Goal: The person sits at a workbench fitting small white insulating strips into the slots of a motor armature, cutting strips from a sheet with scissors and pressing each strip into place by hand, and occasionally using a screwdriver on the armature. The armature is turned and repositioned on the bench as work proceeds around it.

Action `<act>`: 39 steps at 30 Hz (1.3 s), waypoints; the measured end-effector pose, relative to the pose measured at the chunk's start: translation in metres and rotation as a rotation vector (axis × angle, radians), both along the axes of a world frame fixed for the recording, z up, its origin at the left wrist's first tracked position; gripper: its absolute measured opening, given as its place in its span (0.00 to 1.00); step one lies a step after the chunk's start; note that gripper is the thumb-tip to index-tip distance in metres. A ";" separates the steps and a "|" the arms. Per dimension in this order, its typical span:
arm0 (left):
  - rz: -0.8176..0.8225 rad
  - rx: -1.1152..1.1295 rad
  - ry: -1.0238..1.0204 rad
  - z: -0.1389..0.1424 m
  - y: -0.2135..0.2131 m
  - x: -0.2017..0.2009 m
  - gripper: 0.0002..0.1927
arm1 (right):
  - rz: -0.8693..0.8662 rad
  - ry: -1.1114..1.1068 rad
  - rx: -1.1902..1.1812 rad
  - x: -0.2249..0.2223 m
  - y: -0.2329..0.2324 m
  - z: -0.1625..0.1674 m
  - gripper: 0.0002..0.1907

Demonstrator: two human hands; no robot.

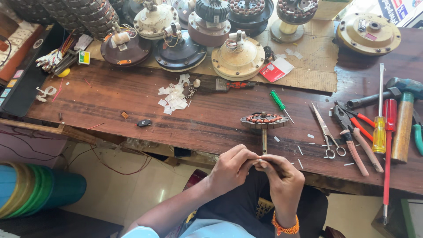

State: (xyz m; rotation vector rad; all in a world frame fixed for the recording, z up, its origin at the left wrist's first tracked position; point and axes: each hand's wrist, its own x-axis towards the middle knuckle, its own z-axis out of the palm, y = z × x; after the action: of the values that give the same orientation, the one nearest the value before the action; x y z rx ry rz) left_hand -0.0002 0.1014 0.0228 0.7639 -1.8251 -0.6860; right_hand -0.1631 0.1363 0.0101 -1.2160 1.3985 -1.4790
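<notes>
Three screwdrivers [380, 119], one scissors [327, 131], perhaps two hammers [403, 119].

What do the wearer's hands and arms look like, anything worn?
Both hands bare, no gloves or rings visible. The right hand has an orange beaded bracelet at the wrist. The left hand has a bare forearm, with a light blue sleeve starting near the frame's bottom edge.

Bare wood between stator [264, 120] and paper scraps [174, 98]; tools crowding right.

Bright daylight, soft shadows, sharp, slight edge distortion
</notes>
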 end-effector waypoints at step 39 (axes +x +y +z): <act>-0.273 0.306 -0.056 0.016 0.012 0.015 0.08 | 0.508 -1.062 0.284 -0.027 0.028 -0.066 0.10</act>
State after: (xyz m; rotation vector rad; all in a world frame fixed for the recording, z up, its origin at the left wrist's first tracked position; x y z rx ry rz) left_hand 0.0145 0.1134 0.0388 0.7413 -1.9191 -1.1516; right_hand -0.1901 0.1640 -0.0563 -0.3944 0.4868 -1.1863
